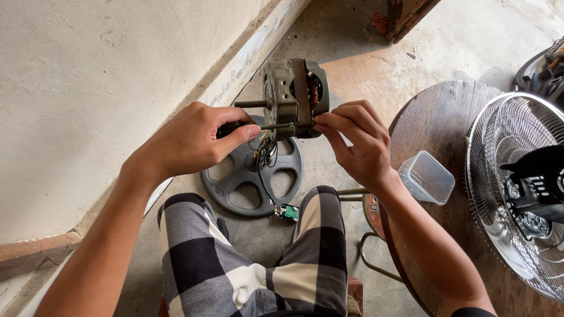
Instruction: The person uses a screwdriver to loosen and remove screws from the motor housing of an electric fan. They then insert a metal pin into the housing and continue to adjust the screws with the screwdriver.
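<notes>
I hold a grey metal fan motor (294, 97) in the air in front of me, its shaft pointing left and copper windings showing at the right. My right hand (358, 144) pinches the motor's lower right edge. My left hand (191, 141) grips a dark-handled screwdriver (258, 126) whose blade meets the motor's lower left side. Black wires (265, 158) hang from the motor down to a small green circuit board (288, 212) near my knee.
A round grey fan base (229, 188) lies on the concrete floor below the motor. To the right a round wooden table (440, 117) carries a clear plastic box (427, 177) and a wire fan guard (517, 194). A pale wall runs along the left.
</notes>
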